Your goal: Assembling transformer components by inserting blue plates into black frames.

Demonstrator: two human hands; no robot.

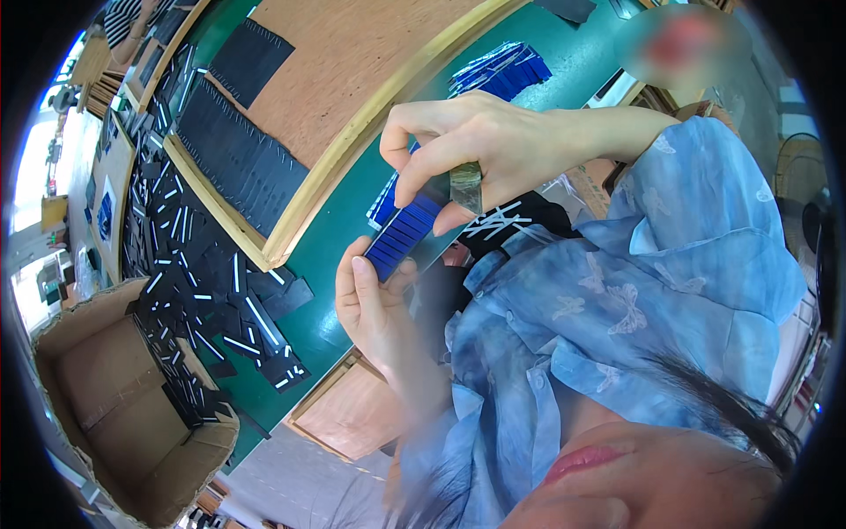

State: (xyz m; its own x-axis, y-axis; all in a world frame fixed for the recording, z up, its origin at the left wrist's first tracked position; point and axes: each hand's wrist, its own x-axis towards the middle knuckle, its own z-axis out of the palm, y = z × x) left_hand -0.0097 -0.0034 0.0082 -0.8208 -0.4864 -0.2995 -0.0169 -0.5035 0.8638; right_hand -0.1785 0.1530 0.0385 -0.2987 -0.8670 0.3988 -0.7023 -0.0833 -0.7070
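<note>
The blue ribbed piece (398, 244) hangs by the near side of the green tabletop (310, 254), left hand (379, 309) grasping its lower end, right hand (489, 141) pinching its upper; handling appears unfinished. Stacked blue pieces (520, 74) lie beyond; loose black pieces (211, 286) seem unsorted.

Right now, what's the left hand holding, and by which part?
A blue striped panel, by its lower end in the picture, between the left fingers.
</note>
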